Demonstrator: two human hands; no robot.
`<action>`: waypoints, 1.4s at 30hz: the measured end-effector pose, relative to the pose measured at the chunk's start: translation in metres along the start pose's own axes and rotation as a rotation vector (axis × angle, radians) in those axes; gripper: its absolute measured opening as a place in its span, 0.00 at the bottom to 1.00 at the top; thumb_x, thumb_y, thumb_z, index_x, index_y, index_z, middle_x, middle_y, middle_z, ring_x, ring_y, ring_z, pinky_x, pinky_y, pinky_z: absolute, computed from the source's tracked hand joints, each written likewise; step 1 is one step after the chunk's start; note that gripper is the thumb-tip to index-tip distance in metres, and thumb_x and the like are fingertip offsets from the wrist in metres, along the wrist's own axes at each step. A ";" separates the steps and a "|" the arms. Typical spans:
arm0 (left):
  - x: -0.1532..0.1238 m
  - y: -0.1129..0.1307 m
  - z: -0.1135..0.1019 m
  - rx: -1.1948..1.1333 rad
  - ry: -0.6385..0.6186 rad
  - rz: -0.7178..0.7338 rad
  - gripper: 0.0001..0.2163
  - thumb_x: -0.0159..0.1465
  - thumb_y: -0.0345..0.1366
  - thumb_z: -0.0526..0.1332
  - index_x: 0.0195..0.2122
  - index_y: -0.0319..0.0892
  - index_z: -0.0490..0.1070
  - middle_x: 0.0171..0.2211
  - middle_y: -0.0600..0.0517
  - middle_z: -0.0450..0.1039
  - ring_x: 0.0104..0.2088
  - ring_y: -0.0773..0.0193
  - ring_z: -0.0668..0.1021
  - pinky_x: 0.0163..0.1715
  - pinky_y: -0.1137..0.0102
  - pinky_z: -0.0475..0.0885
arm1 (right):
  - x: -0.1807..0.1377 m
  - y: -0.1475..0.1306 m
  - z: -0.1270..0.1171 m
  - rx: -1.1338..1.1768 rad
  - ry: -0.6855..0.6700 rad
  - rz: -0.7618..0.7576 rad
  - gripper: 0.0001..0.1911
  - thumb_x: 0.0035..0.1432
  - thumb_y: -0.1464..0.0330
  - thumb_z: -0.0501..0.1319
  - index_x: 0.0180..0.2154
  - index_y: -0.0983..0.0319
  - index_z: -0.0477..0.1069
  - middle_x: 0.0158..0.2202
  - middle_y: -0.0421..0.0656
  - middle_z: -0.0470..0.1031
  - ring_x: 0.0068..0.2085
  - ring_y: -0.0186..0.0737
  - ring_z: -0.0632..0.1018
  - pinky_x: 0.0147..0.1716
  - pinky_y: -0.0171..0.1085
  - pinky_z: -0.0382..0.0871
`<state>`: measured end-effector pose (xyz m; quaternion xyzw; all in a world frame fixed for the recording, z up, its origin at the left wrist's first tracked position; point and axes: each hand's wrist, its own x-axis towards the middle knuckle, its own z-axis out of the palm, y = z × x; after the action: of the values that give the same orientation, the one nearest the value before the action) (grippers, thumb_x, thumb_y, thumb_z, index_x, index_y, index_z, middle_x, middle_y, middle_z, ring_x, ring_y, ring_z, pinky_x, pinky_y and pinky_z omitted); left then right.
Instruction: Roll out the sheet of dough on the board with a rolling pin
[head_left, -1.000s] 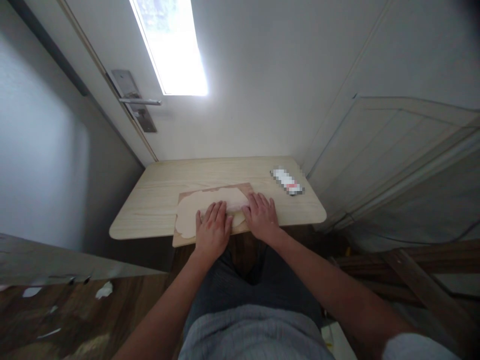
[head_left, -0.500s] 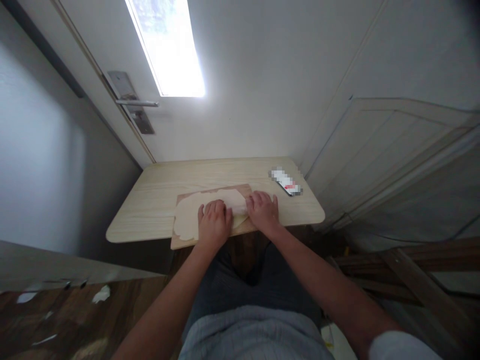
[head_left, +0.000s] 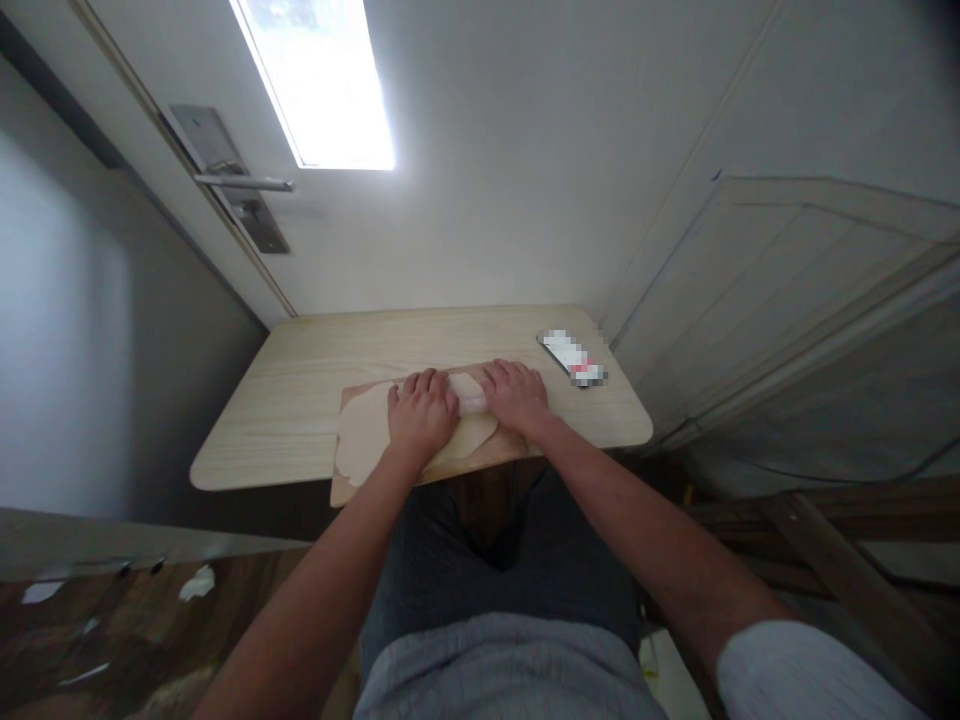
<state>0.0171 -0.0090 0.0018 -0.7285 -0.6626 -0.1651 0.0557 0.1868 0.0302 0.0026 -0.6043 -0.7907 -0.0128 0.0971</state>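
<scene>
A thin sheet of pale dough (head_left: 358,445) lies on a wooden board (head_left: 491,456) at the near edge of a small light-wood table (head_left: 300,390). A pale rolling pin (head_left: 469,392) lies across the dough. My left hand (head_left: 418,415) presses on its left part, fingers curved over it. On the pin's right end sits my right hand (head_left: 514,396), fingers likewise curled over the top. Only the short stretch of pin between the hands shows.
A small flat white and red object (head_left: 574,358), blurred out, lies at the table's far right corner. Behind the table stands a white door with a metal handle (head_left: 244,183) and a bright glass pane (head_left: 311,80). My knees sit under the table edge.
Both hands have pushed the rolling pin away from me, across the dough toward the far edge of the board. The fingers have gone from flat to curved.
</scene>
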 end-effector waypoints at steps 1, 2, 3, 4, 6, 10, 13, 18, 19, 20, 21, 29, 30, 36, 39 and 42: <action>0.002 0.000 0.000 0.006 -0.005 -0.004 0.20 0.70 0.40 0.45 0.58 0.46 0.68 0.62 0.45 0.68 0.60 0.49 0.68 0.60 0.49 0.59 | 0.002 0.001 0.000 -0.007 -0.010 -0.015 0.22 0.73 0.61 0.44 0.59 0.56 0.67 0.62 0.46 0.68 0.58 0.47 0.68 0.56 0.47 0.58; 0.004 -0.001 0.000 0.011 -0.010 -0.006 0.20 0.70 0.40 0.45 0.58 0.46 0.67 0.62 0.45 0.68 0.61 0.49 0.68 0.60 0.49 0.59 | 0.005 0.002 -0.001 -0.012 -0.021 -0.029 0.22 0.73 0.61 0.44 0.60 0.56 0.67 0.63 0.45 0.67 0.59 0.47 0.68 0.56 0.47 0.58; 0.006 -0.001 0.000 0.014 -0.017 -0.005 0.20 0.70 0.40 0.45 0.58 0.46 0.67 0.62 0.45 0.68 0.60 0.50 0.68 0.60 0.50 0.59 | 0.007 0.003 -0.001 -0.015 -0.031 -0.042 0.22 0.73 0.60 0.44 0.61 0.56 0.66 0.64 0.45 0.66 0.59 0.47 0.67 0.56 0.47 0.58; 0.008 -0.002 0.000 0.016 -0.024 -0.002 0.19 0.70 0.40 0.46 0.58 0.46 0.68 0.62 0.45 0.68 0.60 0.50 0.68 0.59 0.51 0.60 | 0.009 0.003 -0.002 -0.017 -0.045 -0.060 0.22 0.73 0.60 0.44 0.61 0.56 0.65 0.65 0.45 0.65 0.59 0.47 0.67 0.56 0.47 0.58; 0.012 -0.003 0.000 0.020 -0.045 0.008 0.19 0.70 0.40 0.46 0.57 0.46 0.68 0.59 0.45 0.71 0.58 0.49 0.70 0.57 0.52 0.61 | 0.013 0.004 -0.003 -0.017 -0.067 -0.090 0.23 0.73 0.60 0.43 0.61 0.55 0.65 0.63 0.45 0.67 0.58 0.47 0.68 0.56 0.47 0.59; 0.018 -0.005 0.001 0.034 -0.059 0.012 0.19 0.69 0.40 0.46 0.55 0.46 0.69 0.53 0.45 0.75 0.54 0.48 0.72 0.53 0.53 0.64 | 0.019 0.004 -0.005 -0.023 -0.067 -0.090 0.22 0.73 0.59 0.43 0.58 0.57 0.68 0.57 0.48 0.71 0.55 0.48 0.69 0.53 0.47 0.60; 0.021 -0.007 0.003 0.041 -0.040 0.016 0.19 0.69 0.40 0.46 0.55 0.46 0.70 0.52 0.44 0.75 0.53 0.47 0.72 0.52 0.52 0.63 | 0.022 0.004 -0.004 -0.026 -0.054 -0.072 0.23 0.73 0.58 0.44 0.57 0.58 0.68 0.57 0.49 0.71 0.55 0.49 0.69 0.52 0.46 0.61; 0.023 -0.008 0.007 0.056 -0.036 0.022 0.19 0.69 0.40 0.46 0.54 0.44 0.71 0.51 0.43 0.75 0.52 0.47 0.72 0.53 0.52 0.62 | 0.024 0.004 -0.001 -0.027 -0.037 -0.058 0.23 0.72 0.57 0.44 0.55 0.59 0.70 0.56 0.50 0.71 0.55 0.50 0.68 0.51 0.46 0.62; 0.024 -0.008 0.007 0.058 -0.041 0.022 0.19 0.69 0.40 0.46 0.54 0.44 0.71 0.51 0.43 0.75 0.52 0.46 0.72 0.52 0.51 0.62 | 0.024 0.004 0.000 -0.025 -0.031 -0.054 0.22 0.72 0.58 0.45 0.54 0.60 0.71 0.55 0.50 0.71 0.54 0.50 0.68 0.51 0.46 0.62; 0.025 -0.009 0.007 0.060 -0.047 0.020 0.20 0.69 0.40 0.45 0.54 0.44 0.71 0.51 0.42 0.75 0.52 0.46 0.72 0.52 0.51 0.62 | 0.025 0.004 0.001 -0.022 -0.027 -0.049 0.22 0.72 0.58 0.45 0.52 0.60 0.72 0.54 0.50 0.72 0.54 0.50 0.68 0.51 0.46 0.62; 0.026 -0.009 0.007 0.060 -0.054 0.018 0.20 0.69 0.40 0.45 0.54 0.44 0.71 0.51 0.42 0.75 0.52 0.46 0.72 0.52 0.51 0.62 | 0.026 0.004 0.001 -0.017 -0.025 -0.047 0.22 0.72 0.58 0.45 0.51 0.60 0.72 0.54 0.50 0.72 0.54 0.50 0.68 0.50 0.46 0.62; 0.032 -0.010 0.007 0.075 -0.089 0.013 0.21 0.70 0.42 0.44 0.52 0.43 0.72 0.49 0.40 0.74 0.52 0.45 0.71 0.50 0.51 0.63 | 0.033 0.003 0.002 -0.008 -0.044 -0.011 0.23 0.72 0.58 0.44 0.50 0.60 0.74 0.53 0.51 0.72 0.53 0.51 0.68 0.49 0.46 0.62; 0.033 -0.010 0.007 0.076 -0.089 0.012 0.21 0.70 0.42 0.43 0.51 0.43 0.72 0.49 0.40 0.74 0.52 0.45 0.71 0.49 0.51 0.63 | 0.033 0.003 0.002 -0.007 -0.039 -0.011 0.23 0.72 0.58 0.44 0.49 0.60 0.74 0.53 0.51 0.72 0.53 0.51 0.69 0.49 0.46 0.62; 0.037 -0.011 0.006 0.076 -0.109 0.012 0.20 0.69 0.41 0.43 0.50 0.41 0.72 0.48 0.39 0.74 0.52 0.44 0.71 0.49 0.50 0.63 | 0.037 0.002 0.002 -0.020 -0.030 -0.015 0.24 0.71 0.59 0.44 0.48 0.62 0.74 0.51 0.52 0.73 0.52 0.51 0.70 0.48 0.45 0.64; 0.039 -0.011 0.005 0.087 -0.123 0.005 0.20 0.70 0.41 0.43 0.49 0.41 0.72 0.49 0.39 0.74 0.52 0.45 0.71 0.50 0.51 0.63 | 0.040 0.002 0.003 -0.017 -0.036 0.001 0.25 0.71 0.59 0.43 0.48 0.63 0.75 0.51 0.53 0.74 0.52 0.51 0.70 0.48 0.45 0.64; 0.041 -0.011 0.004 0.076 -0.131 -0.005 0.20 0.70 0.41 0.43 0.49 0.41 0.72 0.49 0.39 0.74 0.53 0.45 0.70 0.50 0.50 0.63 | 0.043 0.001 0.003 -0.007 -0.046 0.014 0.25 0.71 0.58 0.44 0.48 0.63 0.75 0.50 0.53 0.74 0.51 0.51 0.71 0.48 0.45 0.64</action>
<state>0.0099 0.0326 0.0093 -0.7336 -0.6722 -0.0922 0.0394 0.1768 0.0725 0.0064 -0.6101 -0.7886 -0.0013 0.0768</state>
